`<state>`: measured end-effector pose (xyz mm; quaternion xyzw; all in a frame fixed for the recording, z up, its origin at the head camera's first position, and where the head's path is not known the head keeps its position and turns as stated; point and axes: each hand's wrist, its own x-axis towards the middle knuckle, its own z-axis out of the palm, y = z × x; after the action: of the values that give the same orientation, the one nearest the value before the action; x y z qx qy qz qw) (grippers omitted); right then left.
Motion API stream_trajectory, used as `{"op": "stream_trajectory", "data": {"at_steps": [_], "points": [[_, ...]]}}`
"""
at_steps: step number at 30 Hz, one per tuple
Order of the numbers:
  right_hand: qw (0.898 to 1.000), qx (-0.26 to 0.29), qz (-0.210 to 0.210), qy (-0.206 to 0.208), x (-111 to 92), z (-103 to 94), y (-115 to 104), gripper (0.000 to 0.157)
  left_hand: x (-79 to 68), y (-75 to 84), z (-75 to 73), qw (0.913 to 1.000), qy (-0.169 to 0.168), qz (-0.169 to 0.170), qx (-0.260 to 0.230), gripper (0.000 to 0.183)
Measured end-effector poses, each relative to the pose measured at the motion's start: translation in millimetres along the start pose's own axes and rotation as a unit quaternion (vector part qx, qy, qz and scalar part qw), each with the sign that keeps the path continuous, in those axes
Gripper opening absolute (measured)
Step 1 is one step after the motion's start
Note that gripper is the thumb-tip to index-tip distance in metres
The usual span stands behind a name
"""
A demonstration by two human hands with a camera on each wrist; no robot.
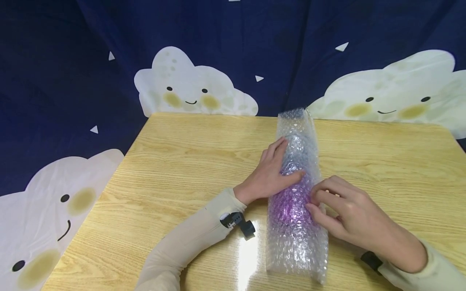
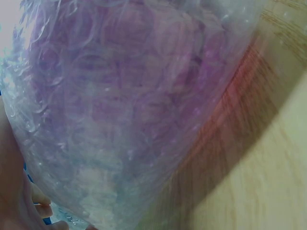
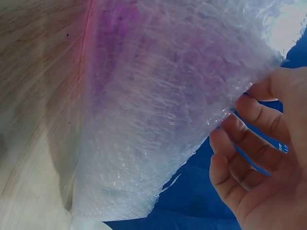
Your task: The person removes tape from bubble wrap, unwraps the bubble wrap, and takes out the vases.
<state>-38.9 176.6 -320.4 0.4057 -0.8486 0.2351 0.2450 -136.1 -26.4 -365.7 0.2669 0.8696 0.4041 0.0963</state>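
Bubble-wrap bundle point(image 1: 296, 250): lies lengthwise on the wood-grain tabletop point(image 1: 182, 157), right of the middle in the head view, its far end reaching the table's back edge; contents show purple and blue through the film, exact identity not determinable; no tape is visible on the faces in view.

Left hand point(image 1: 271, 171): laid on the bundle's left side, fingers extended, thumb spread across the top; right hand point(image 1: 349, 210): fingers bent, thumb and forefinger apparently pinching the film at the right-hand edge.

Risks, in this inspector's judgement: the slick film could slip from so small a pinch; the wrap could spring loose should the left hand's steadying contact lift; a hard pull to the right could skew the bundle or drag it along the smooth table; heavy pressure from the left palm could burst bubbles and thin the cushioning; the black wrist mount point(image 1: 238, 223) on the left sleeve point(image 1: 196, 234) could snag a film edge if brought closer.

Beyond: dark blue cloud-print curtain point(image 1: 218, 28) behind the table.
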Motion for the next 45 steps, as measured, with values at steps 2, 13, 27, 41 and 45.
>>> {"op": "stream_trajectory", "data": {"at_steps": [2,13,27,41,45], "points": [[1.0,0.001,-0.004,-0.002,0,-1.1,0,0.033,0.1,0.1,0.0,1.0,0.0,-0.001,-0.001,0.101],[0.997,0.0,0.022,-0.079,-1,-14.9,-1,0.009,-0.4,-0.1,-0.6,1.0,-0.002,-0.006,-0.001,0.102],[0.996,0.007,0.015,-0.089,-1,-17.0,-1,0.008,-0.4,-1.8,0.1,1.0,0.0,-0.001,-0.001,0.102],[0.996,0.002,0.009,-0.088,-1,-18.0,3,0.012,-0.2,0.3,-0.3,1.0,0.001,0.0,0.001,0.101],[0.996,0.001,0.008,-0.091,-2,-19.1,3,0.012,-0.2,-0.1,0.0,1.0,0.0,-0.001,0.003,0.102]]}}
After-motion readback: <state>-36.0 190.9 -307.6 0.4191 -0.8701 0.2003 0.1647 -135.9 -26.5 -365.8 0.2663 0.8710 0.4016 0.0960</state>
